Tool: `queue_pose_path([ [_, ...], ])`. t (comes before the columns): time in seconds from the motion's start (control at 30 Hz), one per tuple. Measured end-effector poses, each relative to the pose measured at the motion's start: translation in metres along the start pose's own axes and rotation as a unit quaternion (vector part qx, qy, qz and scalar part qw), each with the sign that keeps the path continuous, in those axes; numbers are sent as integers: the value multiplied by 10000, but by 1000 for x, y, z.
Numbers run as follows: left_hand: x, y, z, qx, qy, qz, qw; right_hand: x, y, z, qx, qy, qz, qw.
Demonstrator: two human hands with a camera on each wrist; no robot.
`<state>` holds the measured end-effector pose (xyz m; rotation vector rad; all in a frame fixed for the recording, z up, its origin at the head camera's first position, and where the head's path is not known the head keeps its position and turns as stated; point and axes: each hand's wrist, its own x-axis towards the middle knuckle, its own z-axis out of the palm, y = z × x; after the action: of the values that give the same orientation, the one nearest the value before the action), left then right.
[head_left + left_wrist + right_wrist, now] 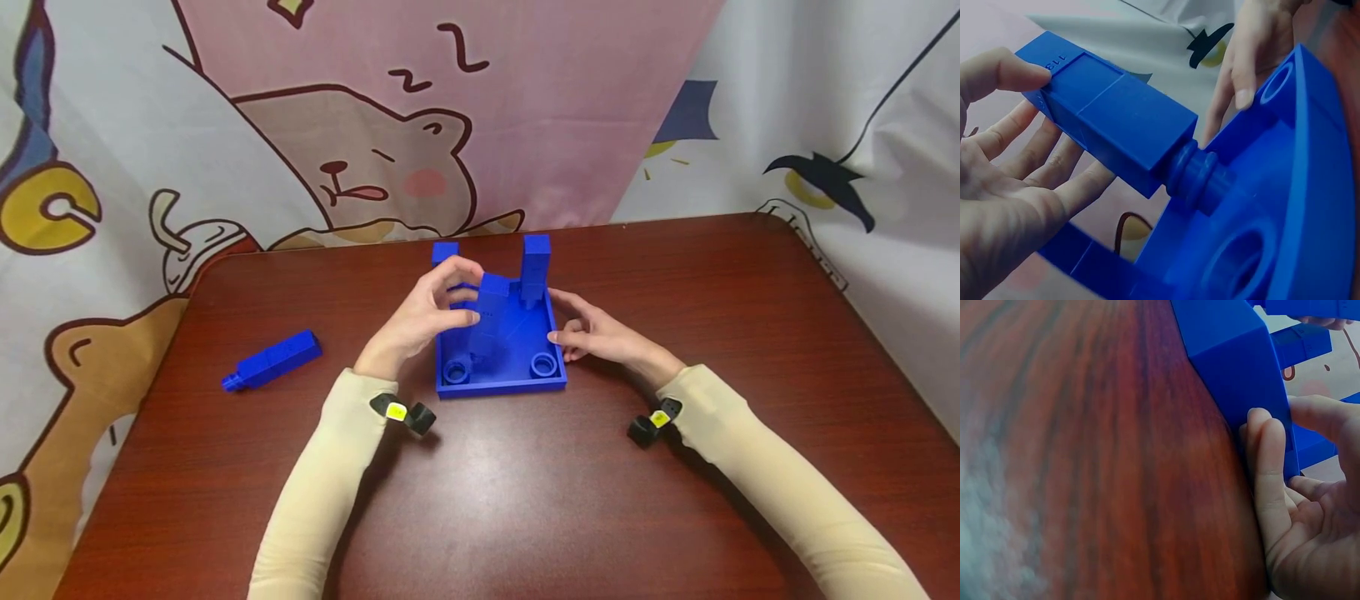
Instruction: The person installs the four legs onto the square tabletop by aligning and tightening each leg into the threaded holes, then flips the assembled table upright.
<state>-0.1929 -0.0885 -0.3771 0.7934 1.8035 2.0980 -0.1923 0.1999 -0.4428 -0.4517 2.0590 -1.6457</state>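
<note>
My left hand [420, 321] grips a square blue post [491, 304] between thumb and fingers. In the left wrist view this post's ribbed, threaded end [1200, 178] points down into a shallow blue tray-like base [510, 387], short of a round socket [1241, 262]. Two similar posts, one at the right [536, 262] and one at the left [446, 252], stand upright at the base's far corners. The near right corner has another round socket [543, 364]. With thumb and fingers, my right hand [596, 332] holds the base's right side wall [1229, 369].
Another blue post [279, 360] with a threaded end lies on the brown wooden table [510, 500], left of the base. A cartoon-printed curtain [570, 108] hangs behind the table's far edge. A small camera is strapped on each wrist.
</note>
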Motion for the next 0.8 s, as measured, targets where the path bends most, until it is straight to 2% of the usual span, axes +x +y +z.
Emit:
queue_pose_path([
  [0.1,5,-2,8,-10,-130,-30,9999,0,0,0,-1,-12,-21,10000],
  [0.27,15,-6,22,-145,-364,111,9992,0,0,0,-50,10,2,10000],
  [0.4,20,-7,34,-286,-534,-16,9982,0,-2,1,-27,21,82,10000],
  [0.5,22,-8,41,-425,-599,-141,9972,0,-2,2,53,12,103,9999],
  [0.8,26,-12,56,-545,-688,-103,9961,-1,-3,1,98,-6,61,9999],
])
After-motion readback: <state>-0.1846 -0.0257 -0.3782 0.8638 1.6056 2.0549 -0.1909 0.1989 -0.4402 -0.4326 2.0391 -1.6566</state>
